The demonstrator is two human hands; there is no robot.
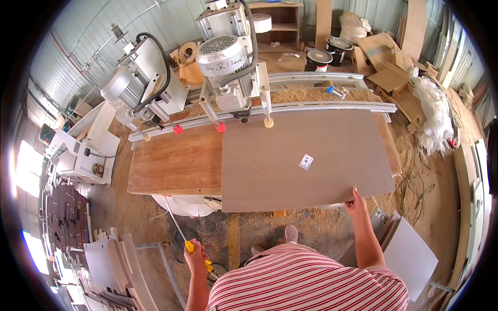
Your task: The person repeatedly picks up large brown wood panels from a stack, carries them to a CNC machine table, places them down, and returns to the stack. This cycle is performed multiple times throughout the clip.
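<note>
My left hand (195,256) is closed round a yellow air blow gun (190,245), whose long thin metal tube points up and away toward the front edge of the wooden worktop (176,166). At the right, my right hand (356,205) grips the front edge of a grey-brown panel (280,166), thumb on top and fingers hidden beneath. The panel lies flat over the right part of the worktop, with a small white label (306,161) on its upper face. Its far edge lies by a metal rail (311,107).
Two drilling heads with motors (225,57) (124,85) stand over the rail, with red and yellow-tipped rods below. Sawdust covers the bed behind. Paint cans (317,59), cardboard (391,75) and plastic wrap (431,111) lie at the back right. Boards (410,254) lean near my right arm.
</note>
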